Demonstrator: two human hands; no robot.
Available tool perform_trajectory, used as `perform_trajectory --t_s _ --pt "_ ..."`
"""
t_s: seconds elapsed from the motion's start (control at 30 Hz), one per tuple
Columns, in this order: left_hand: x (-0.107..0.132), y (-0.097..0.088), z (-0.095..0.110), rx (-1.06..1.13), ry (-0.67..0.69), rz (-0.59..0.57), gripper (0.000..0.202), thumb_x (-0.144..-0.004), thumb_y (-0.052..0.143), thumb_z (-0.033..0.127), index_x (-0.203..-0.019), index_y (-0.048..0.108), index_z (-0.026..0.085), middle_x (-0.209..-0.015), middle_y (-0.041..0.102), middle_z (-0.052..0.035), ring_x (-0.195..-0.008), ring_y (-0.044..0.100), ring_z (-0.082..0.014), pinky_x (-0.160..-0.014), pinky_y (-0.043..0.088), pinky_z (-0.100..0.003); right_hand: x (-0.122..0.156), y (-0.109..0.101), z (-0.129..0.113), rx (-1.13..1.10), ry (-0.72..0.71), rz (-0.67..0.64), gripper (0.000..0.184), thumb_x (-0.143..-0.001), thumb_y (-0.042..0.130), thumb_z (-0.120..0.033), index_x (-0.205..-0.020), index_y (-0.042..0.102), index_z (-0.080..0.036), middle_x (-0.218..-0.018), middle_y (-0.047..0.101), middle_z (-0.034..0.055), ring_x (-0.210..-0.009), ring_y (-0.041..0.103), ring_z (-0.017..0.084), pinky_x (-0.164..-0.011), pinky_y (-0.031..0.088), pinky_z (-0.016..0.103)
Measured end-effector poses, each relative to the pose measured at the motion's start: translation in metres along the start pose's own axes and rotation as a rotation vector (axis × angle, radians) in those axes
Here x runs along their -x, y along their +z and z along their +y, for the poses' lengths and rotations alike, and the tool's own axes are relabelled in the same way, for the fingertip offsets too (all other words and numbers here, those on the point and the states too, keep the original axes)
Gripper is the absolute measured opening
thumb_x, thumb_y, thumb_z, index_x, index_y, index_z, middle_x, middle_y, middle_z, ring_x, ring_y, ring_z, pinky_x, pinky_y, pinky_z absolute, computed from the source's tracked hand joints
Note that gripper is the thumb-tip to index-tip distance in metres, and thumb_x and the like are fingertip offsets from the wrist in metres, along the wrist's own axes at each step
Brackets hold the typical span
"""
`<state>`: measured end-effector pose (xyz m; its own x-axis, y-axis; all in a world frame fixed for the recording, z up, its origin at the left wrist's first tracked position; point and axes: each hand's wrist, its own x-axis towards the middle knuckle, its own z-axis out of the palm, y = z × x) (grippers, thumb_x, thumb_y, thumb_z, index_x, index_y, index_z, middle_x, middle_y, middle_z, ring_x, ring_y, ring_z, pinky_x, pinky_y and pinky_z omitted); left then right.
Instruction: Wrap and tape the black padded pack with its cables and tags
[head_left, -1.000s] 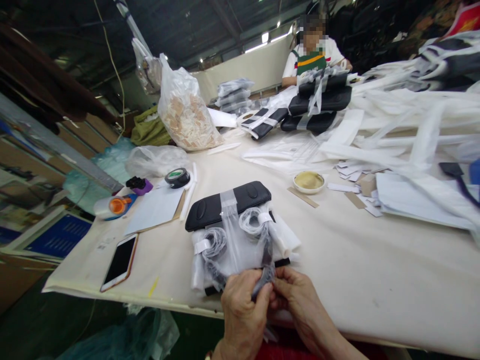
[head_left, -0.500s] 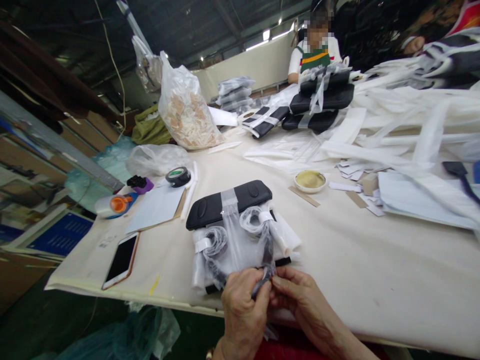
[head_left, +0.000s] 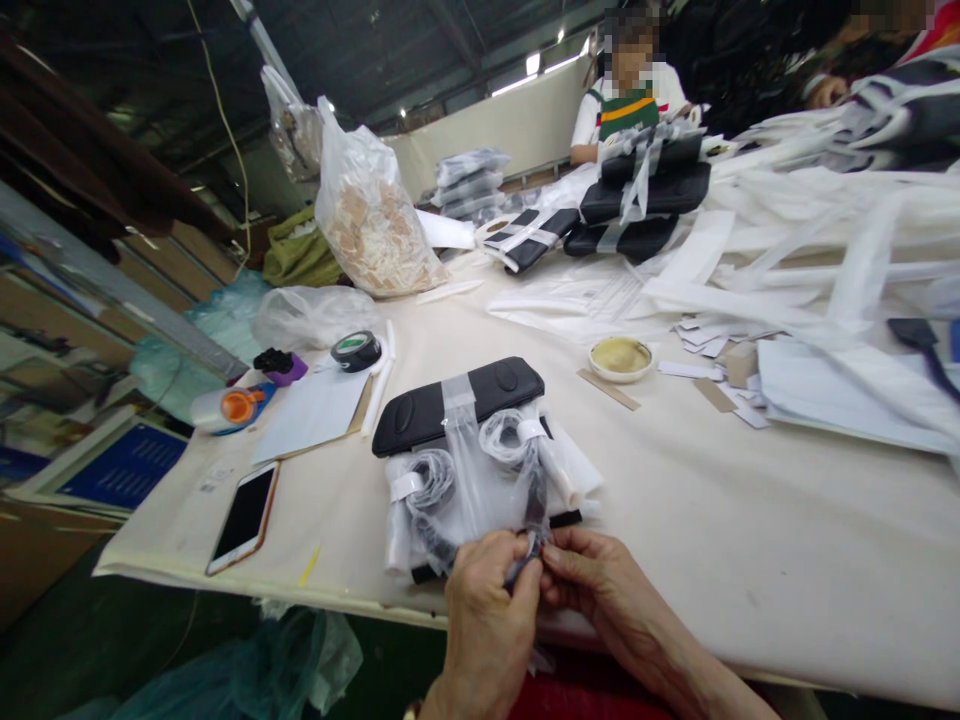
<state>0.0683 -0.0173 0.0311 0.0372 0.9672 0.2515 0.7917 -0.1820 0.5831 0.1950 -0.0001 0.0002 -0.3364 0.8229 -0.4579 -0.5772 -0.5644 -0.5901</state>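
A black bag (head_left: 480, 400) lies at the table's front edge, banded with clear plastic film and covered in white wrapping over its front. Two coils of film-wrapped cord (head_left: 433, 478) rest on it. A dark strap (head_left: 535, 500) in clear film runs down from the bag's right side to my hands. My left hand (head_left: 491, 610) is closed round the lower part of this strap, thumb on top. Close beside it, my right hand (head_left: 600, 585) pinches at the strap's film; the exact spot between its fingertips is hidden.
A phone (head_left: 244, 520), a black tape roll (head_left: 356, 351), and a tape dispenser (head_left: 238, 405) lie to the left. Beyond the bag sits a shallow dish (head_left: 620, 360). Wrapped black bags (head_left: 645, 195) are stacked at the back, with a person behind them.
Both hands keep their hold at the strap with only slight finger movement. The bag stays in place. At the back, the person's upper body has shifted slightly.
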Motion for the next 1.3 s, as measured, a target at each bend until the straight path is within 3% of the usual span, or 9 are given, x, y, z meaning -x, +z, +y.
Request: perform_trajectory --t_s 0.23,0.5,0.9,1.07,1.3 --pt "0.002 0.004 0.002 0.117 -0.139 0.09 0.014 -0.073 0.057 0.02 -0.079 0.069 0.024 -0.074 0.069 0.0007 -0.074 0.061 -0.0192 -0.069 0.049 -0.031 0.002 0.0 -0.002 -0.021 0.013 -0.036 0.036 -0.049 0.085 -0.033 -0.07 0.069 -0.008 -0.064 0.062 0.003 -0.054 0.054 0.006 -0.054 0.047 0.016" --pt "0.003 0.005 -0.001 0.073 -0.028 0.124 0.015 -0.075 0.056 0.018 -0.081 0.068 0.024 -0.078 0.069 0.0005 -0.075 0.062 -0.0183 -0.069 0.05 -0.029 0.004 0.0 -0.002 -0.064 0.038 -0.04 0.034 -0.05 0.085 -0.031 -0.07 0.07 -0.009 -0.066 0.064 0.0034 -0.051 0.055 0.006 -0.055 0.049 0.017" --pt "0.002 0.006 -0.003 0.022 0.302 0.209 0.017 -0.081 0.05 0.009 -0.08 0.062 0.02 -0.077 0.067 0.0014 -0.073 0.061 -0.0125 -0.066 0.047 -0.024 0.003 0.006 -0.004 0.034 0.034 0.057 0.044 -0.04 0.086 -0.042 -0.058 0.061 -0.01 -0.05 0.06 0.0019 -0.044 0.053 0.007 -0.046 0.043 0.016" --pt "0.004 0.009 -0.005 -0.043 0.414 0.223 0.019 -0.083 0.046 0.004 -0.083 0.061 0.015 -0.078 0.064 -0.0037 -0.072 0.059 -0.0142 -0.066 0.047 -0.027 0.0 0.005 0.005 0.064 0.004 0.106 0.045 -0.044 0.082 -0.047 -0.057 0.057 -0.012 -0.046 0.059 0.0018 -0.04 0.05 0.007 -0.044 0.039 0.017" --pt "0.002 0.014 -0.013 -0.229 0.709 0.31 0.018 -0.079 0.044 -0.001 -0.089 0.059 0.002 -0.078 0.063 -0.015 -0.073 0.059 -0.0208 -0.064 0.05 -0.035 0.002 0.01 0.007 0.033 0.024 0.16 0.043 -0.043 0.081 -0.044 -0.057 0.054 -0.014 -0.044 0.057 0.0 -0.038 0.047 0.007 -0.042 0.037 0.019"
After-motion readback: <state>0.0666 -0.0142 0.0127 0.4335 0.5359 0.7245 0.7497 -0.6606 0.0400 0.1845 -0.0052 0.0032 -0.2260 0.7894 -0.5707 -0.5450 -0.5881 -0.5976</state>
